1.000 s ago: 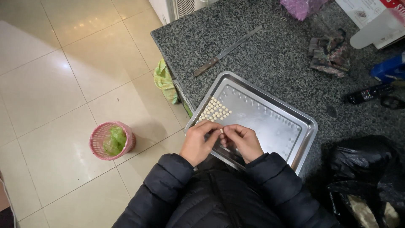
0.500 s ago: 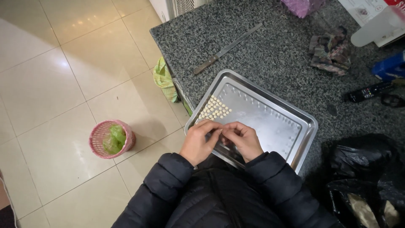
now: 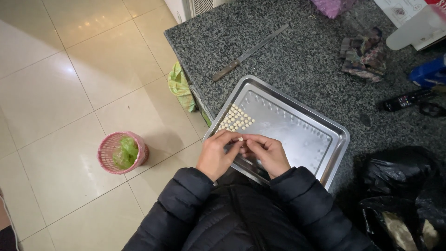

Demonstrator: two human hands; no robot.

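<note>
Head-camera view is looking down on glossy cream floor tiles (image 3: 69,83) spreading across the left, with a dark speckled granite countertop (image 3: 297,56) filling the upper right. On the counter's near corner a rectangular stainless-steel tray with a dimpled floor (image 3: 297,135) is lying at an angle, its raised rim catching light. Black puffy quilted sleeves (image 3: 241,214) are coming up from the bottom edge, and crinkled black plastic bags (image 3: 399,190) are slumping at the lower right. A round pink plastic mesh basket lined with a green bag (image 3: 121,152) is standing on the floor, well apart from the counter, while a bunched green bag (image 3: 179,88) is hanging by the counter's edge. A long knife with a wooden handle (image 3: 248,52) is lying flat beyond the tray, and a folded patterned cloth (image 3: 364,53) is sitting farther right, near a blue package (image 3: 429,72) at the right edge and a white carton (image 3: 416,21) in the top corner. The left hand (image 3: 218,155) and right hand (image 3: 267,153) are meeting over the tray's near rim, fingertips pressed together and pinching one small pale bead-like piece (image 3: 240,138). Just beyond it, a neat triangular cluster of small pale pieces (image 3: 236,119) is resting on the tray's left corner.
</note>
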